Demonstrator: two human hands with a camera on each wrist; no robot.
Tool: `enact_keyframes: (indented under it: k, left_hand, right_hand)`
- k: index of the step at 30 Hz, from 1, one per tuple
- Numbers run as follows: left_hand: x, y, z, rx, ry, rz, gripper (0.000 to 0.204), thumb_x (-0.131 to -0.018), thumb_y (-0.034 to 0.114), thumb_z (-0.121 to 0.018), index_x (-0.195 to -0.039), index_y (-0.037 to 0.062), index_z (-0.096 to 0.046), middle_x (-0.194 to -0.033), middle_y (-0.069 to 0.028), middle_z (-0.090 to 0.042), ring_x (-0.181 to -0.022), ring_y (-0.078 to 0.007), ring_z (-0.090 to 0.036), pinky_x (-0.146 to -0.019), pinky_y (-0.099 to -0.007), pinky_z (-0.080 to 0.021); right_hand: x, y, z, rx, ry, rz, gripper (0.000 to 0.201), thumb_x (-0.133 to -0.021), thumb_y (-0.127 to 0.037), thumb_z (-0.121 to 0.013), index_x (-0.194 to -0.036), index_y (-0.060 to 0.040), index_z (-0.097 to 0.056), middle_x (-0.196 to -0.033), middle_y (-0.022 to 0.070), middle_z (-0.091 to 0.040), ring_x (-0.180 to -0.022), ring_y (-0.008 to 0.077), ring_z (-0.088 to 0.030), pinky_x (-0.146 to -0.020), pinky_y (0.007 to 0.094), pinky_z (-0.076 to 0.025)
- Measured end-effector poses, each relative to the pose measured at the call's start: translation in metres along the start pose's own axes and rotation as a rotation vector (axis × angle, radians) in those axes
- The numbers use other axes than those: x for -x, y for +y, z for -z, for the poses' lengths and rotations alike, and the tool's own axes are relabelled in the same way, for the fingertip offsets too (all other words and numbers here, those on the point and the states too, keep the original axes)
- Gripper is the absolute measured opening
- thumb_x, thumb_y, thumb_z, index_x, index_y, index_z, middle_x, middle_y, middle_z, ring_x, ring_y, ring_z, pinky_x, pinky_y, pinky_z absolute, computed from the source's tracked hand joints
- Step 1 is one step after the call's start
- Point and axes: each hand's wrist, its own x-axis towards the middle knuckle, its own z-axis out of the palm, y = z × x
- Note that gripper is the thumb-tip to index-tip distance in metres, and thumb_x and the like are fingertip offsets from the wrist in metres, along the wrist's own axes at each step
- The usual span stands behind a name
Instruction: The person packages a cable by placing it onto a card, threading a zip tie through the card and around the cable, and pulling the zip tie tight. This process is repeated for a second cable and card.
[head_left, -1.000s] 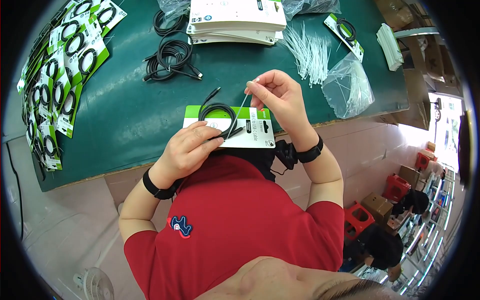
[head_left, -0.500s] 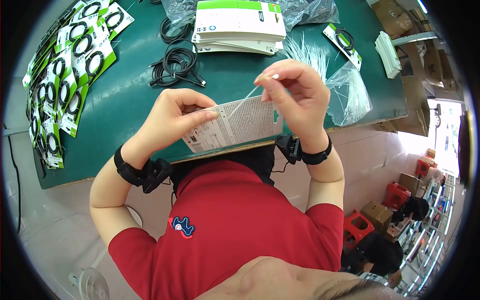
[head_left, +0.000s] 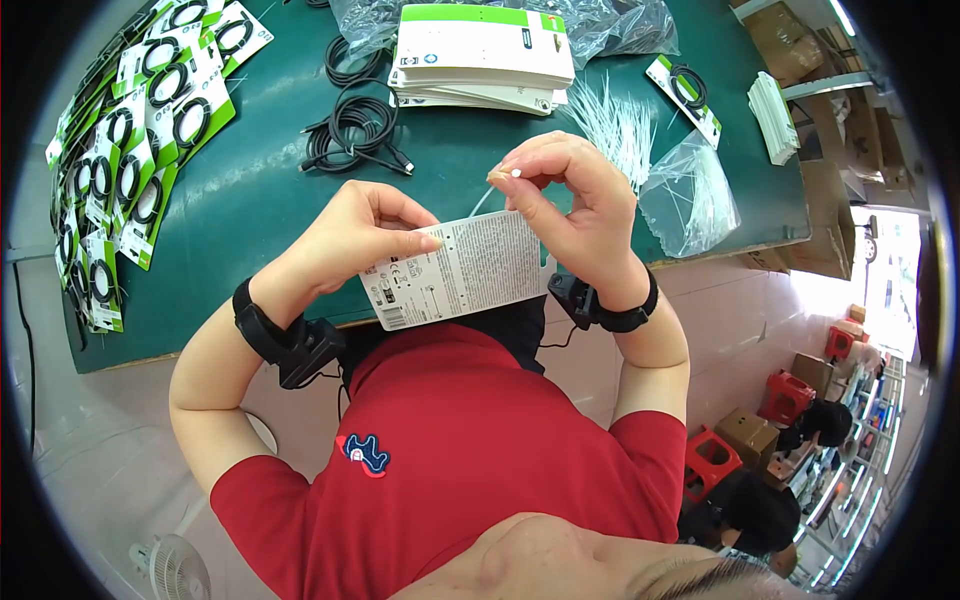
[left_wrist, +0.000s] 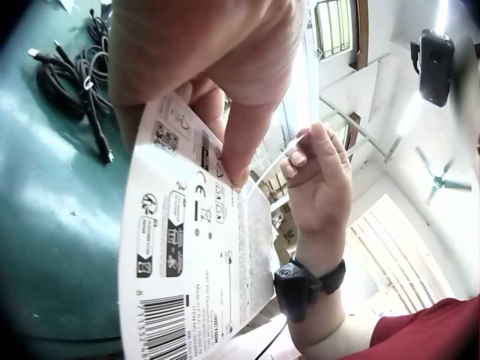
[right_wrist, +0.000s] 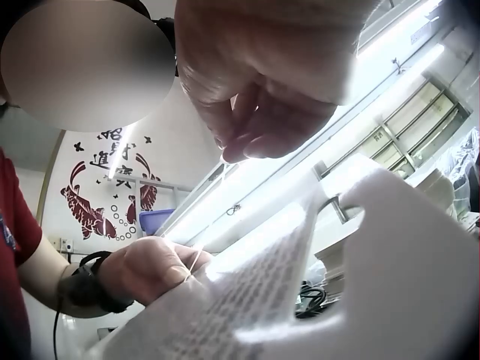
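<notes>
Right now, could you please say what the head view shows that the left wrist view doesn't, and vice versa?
Only the head view: red stools, the floor fan and the shirt patch.
Only the left wrist view: the ceiling fan and a window.
Both: the left hand gripping the printed card, the right hand pinching a white cable tie, and coiled black cables.

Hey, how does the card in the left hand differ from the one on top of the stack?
The held card shows a side dense with small print; the top card shows a plainer white face with a green band. The held card is tilted in the left hand; the top card lies flat on the stack. Both are mostly white printed cards.
</notes>
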Motion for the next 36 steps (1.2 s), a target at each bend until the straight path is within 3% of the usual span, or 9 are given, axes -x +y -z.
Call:
enact_keyframes:
  k: [7,10,11,14,19,22,27,30,36]
  left_hand:
    - [-0.001,-0.005,0.001,0.017,-0.017,-0.018,0.022,-0.082,0.005,-0.080,-0.100,-0.0056,-0.073,-0.089,-0.0118,-0.075,-0.078,-0.0128,-0.072,-0.070,-0.0235,-0.056]
    - [-0.001,-0.005,0.002,-0.005,-0.020,0.008,0.021,-0.082,0.005,-0.080,-0.099,-0.0061,-0.073,-0.089,-0.0123,-0.075,-0.078,-0.0128,-0.072,-0.071,-0.0235,-0.056]
    - [0.000,-0.005,0.002,-0.004,-0.020,0.008,0.021,-0.082,0.005,-0.080,-0.099,-0.0061,-0.073,-0.089,-0.0123,-0.075,-0.078,-0.0128,-0.072,-0.071,-0.0235,-0.056]
    - [0.000,-0.005,0.001,0.000,-0.026,0.034,0.021,-0.082,0.004,-0.080,-0.099,-0.0066,-0.073,-0.090,-0.0128,-0.075,-0.079,-0.0132,-0.072,-0.072,-0.0238,-0.057]
    - [-0.003,-0.009,0.000,0.015,-0.033,0.042,0.020,-0.082,0.002,-0.079,-0.099,-0.0068,-0.072,-0.090,-0.0134,-0.075,-0.080,-0.0141,-0.073,-0.073,-0.0245,-0.058]
    - [0.000,-0.011,-0.001,0.022,-0.053,0.045,0.019,-0.083,0.001,-0.078,-0.099,-0.0072,-0.072,-0.091,-0.0141,-0.075,-0.081,-0.0147,-0.073,-0.074,-0.0251,-0.058]
    - [0.006,-0.030,-0.005,0.081,-0.044,0.042,0.022,-0.082,0.008,-0.083,-0.098,-0.0052,-0.073,-0.087,-0.0124,-0.075,-0.075,-0.0124,-0.071,-0.067,-0.0242,-0.056]
    - [0.012,-0.041,-0.008,0.120,-0.021,0.064,0.022,-0.081,0.008,-0.083,-0.097,-0.0048,-0.074,-0.086,-0.0123,-0.075,-0.075,-0.0122,-0.071,-0.066,-0.0243,-0.056]
    - [0.018,-0.054,-0.014,0.086,-0.045,0.080,0.021,-0.081,0.006,-0.081,-0.098,-0.0045,-0.074,-0.087,-0.0125,-0.075,-0.077,-0.0125,-0.072,-0.068,-0.0243,-0.056]
  right_hand:
    - [0.003,-0.002,-0.006,-0.080,-0.069,-0.160,0.011,-0.089,0.005,-0.071,-0.097,0.0020,-0.064,-0.094,0.0111,-0.069,-0.071,0.0107,-0.067,-0.063,0.0216,-0.054]
    - [-0.001,-0.010,-0.007,-0.324,-0.017,-0.438,0.008,-0.091,0.003,-0.070,-0.097,0.0019,-0.065,-0.090,0.0090,-0.070,-0.070,0.0104,-0.067,-0.062,0.0215,-0.054]
    - [-0.001,-0.010,-0.007,-0.323,-0.018,-0.438,0.008,-0.091,0.003,-0.070,-0.097,0.0019,-0.065,-0.090,0.0090,-0.070,-0.070,0.0104,-0.067,-0.062,0.0215,-0.054]
    - [-0.001,-0.012,-0.008,-0.145,-0.091,-0.288,0.006,-0.092,0.001,-0.070,-0.096,0.0011,-0.066,-0.087,0.0061,-0.069,-0.069,0.0087,-0.066,-0.060,0.0213,-0.052]
    - [0.003,-0.009,-0.010,-0.029,-0.256,-0.331,0.008,-0.089,0.000,-0.072,-0.094,0.0002,-0.066,-0.085,0.0058,-0.069,-0.068,0.0088,-0.066,-0.058,0.0229,-0.051]
    - [0.014,-0.009,-0.021,0.031,-0.438,-0.148,0.009,-0.086,0.000,-0.074,-0.092,-0.0010,-0.067,-0.082,0.0060,-0.068,-0.067,0.0127,-0.067,-0.058,0.0264,-0.050]
    - [0.029,-0.011,-0.037,0.144,-0.332,-0.128,0.010,-0.083,-0.001,-0.076,-0.090,-0.0030,-0.069,-0.080,0.0061,-0.067,-0.067,0.0193,-0.066,-0.059,0.0301,-0.051]
    - [0.044,-0.004,-0.046,0.126,-0.218,0.006,0.010,-0.082,-0.003,-0.077,-0.089,-0.0046,-0.070,-0.079,0.0050,-0.066,-0.064,0.0223,-0.063,-0.058,0.0320,-0.051]
    - [0.058,-0.005,-0.049,0.121,-0.257,0.034,0.012,-0.080,-0.007,-0.077,-0.090,-0.0064,-0.071,-0.081,0.0055,-0.066,-0.070,0.0239,-0.064,-0.061,0.0349,-0.051]
